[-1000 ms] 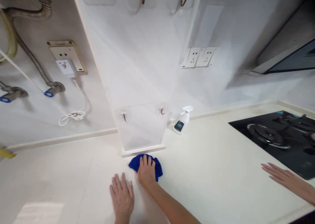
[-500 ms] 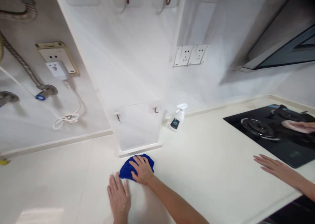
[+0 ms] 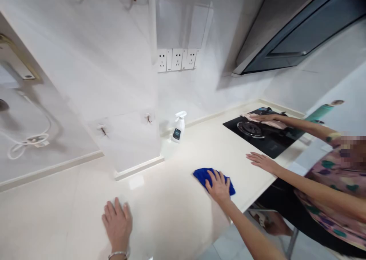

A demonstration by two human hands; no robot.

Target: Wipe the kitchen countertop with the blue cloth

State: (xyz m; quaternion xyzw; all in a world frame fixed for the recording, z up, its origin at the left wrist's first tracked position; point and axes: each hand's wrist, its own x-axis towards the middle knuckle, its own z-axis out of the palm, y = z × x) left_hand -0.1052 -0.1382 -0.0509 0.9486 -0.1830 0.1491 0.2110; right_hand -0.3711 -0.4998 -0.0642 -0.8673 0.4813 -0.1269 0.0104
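Right hand (image 3: 219, 187), fingers spread, presses a blue cloth (image 3: 201, 175) flat on the desk (image 3: 171, 218); left hand (image 3: 117, 225), fingers spread, rests bare nearby.

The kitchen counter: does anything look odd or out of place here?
Yes: a pink cloth lies on the black gas hob right beside the burner, under a co-worker's hand. Fabric so near a burner looks risky, though no flame shows.

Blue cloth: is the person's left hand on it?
No, the left hand rests on the countertop, apart from the blue cloth, which lies under the right hand.
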